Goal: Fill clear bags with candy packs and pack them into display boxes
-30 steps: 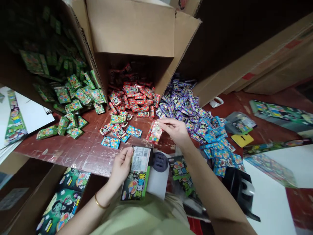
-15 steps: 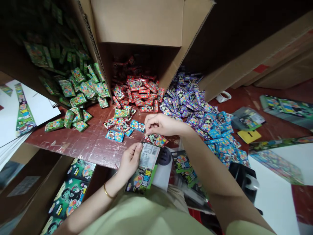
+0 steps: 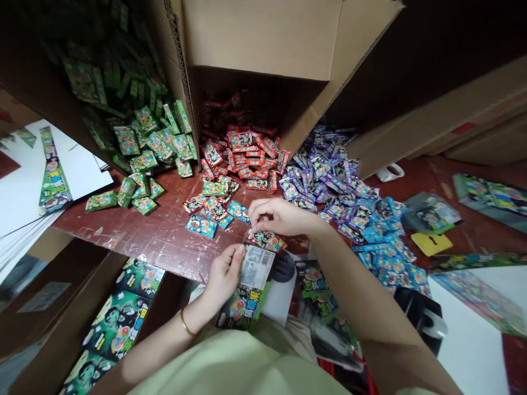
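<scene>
My left hand (image 3: 225, 272) pinches the edge of a printed packet (image 3: 256, 267) whose pale barcode panel faces up; a dark green card with colourful print hangs below it. Just above the packet, my right hand (image 3: 274, 216) is closed, thumb and fingers together, beside a dark red candy packet (image 3: 265, 241). What it holds, if anything, is too small to make out. Left of that hand lies a small group of red, green and blue packets (image 3: 201, 225) on the dark red table (image 3: 144, 241).
Cardboard boxes spill green packets (image 3: 158, 144), red packets (image 3: 247, 156) and purple packets (image 3: 321, 175). Blue packets (image 3: 381, 236) lie at right, near a white cup (image 3: 390, 173), a yellow tag (image 3: 431, 243) and a black dispenser (image 3: 420, 318). Printed boxes (image 3: 119, 323) fill a carton at lower left.
The whole view has shifted, so the table and boxes appear further right. Both hands keep nearly the same pose, with the left still on the packet.
</scene>
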### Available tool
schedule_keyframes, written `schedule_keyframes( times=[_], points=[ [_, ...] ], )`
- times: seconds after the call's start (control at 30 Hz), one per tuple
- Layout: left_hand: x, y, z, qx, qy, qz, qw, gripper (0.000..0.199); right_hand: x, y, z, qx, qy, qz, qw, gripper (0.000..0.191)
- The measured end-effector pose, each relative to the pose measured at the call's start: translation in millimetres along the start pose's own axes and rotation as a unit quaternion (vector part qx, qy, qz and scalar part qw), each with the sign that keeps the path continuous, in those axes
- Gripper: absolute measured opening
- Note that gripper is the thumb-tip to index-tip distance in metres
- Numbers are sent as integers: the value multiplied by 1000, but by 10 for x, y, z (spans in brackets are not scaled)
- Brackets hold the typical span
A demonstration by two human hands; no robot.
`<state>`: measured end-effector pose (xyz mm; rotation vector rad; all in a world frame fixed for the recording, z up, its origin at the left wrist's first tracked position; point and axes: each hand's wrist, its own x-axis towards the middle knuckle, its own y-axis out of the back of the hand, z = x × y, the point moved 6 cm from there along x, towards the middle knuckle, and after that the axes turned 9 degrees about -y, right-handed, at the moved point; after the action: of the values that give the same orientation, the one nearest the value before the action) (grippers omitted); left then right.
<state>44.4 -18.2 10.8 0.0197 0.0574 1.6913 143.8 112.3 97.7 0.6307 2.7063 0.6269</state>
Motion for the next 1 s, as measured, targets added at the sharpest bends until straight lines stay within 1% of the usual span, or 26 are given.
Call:
schedule_keyframes(
  times=[0.07,0.17,0.2,0.23,0.27,0.33,0.37,0.4,0.5,0.53,0.57,0.6,0.63,0.67,0.7,0.73,0.77,0.8,0.83,0.9,0.93,1.0],
  points=[
    [-6,-6,2,-7,1,2,1000,44,55,-30,-33,-2,4,-16,1000,16],
    [-1,11,-8,-15,1,7,1000,45,143,-183,-53,-10,19,-65,998,14],
    [3,36,-18,-16,2,14,1000,45,166,-234,-36,-8,18,-67,998,11],
    [7,73,-34,-18,4,27,999,45,180,-268,-5,0,14,-52,999,9],
    [10,121,-55,-21,7,43,999,45,183,-288,35,12,10,-20,1000,12],
    [9,224,-109,-29,18,74,997,45,142,-317,135,46,11,56,997,25],
    [4,270,-139,-33,25,86,995,45,110,-347,188,62,15,79,995,27],
    [-2,311,-169,-37,31,95,994,45,84,-394,237,74,21,84,994,25],
    [-19,395,-232,-46,45,111,992,45,125,-510,373,89,25,58,994,21],
    [-21,415,-238,-48,46,116,991,45,198,-501,415,90,24,63,994,22],
    [-22,428,-238,-50,45,121,990,45,302,-449,463,88,18,93,992,23],
    [-20,433,-235,-55,45,122,990,44,430,-361,524,84,0,148,985,22],
    [-18,430,-232,-66,48,120,989,43,569,-255,598,83,-31,215,973,20],
    [-16,417,-234,-83,55,115,988,41,701,-144,692,89,-79,294,948,21],
    [-15,400,-238,-104,63,107,987,39,829,-70,793,106,-137,350,921,29],
    [-15,385,-245,-123,70,100,985,38,949,-35,888,138,-192,383,893,39],
    [-16,377,-254,-138,75,95,983,37,1058,-33,963,171,-237,396,871,46],
    [-18,380,-265,-145,77,94,982,38,1153,-55,1012,206,-265,389,858,49],
    [-20,394,-276,-146,76,97,982,37,1218,-81,1038,239,-278,377,851,48],
    [-21,438,-301,-141,73,105,982,36,1237,-106,1037,287,-272,350,849,42],
    [-19,459,-313,-140,73,109,981,36,1189,-105,1029,314,-263,336,848,38],
    [-5,484,-326,-142,80,111,980,38,1004,-80,1002,371,-238,302,845,30]
  ],
)
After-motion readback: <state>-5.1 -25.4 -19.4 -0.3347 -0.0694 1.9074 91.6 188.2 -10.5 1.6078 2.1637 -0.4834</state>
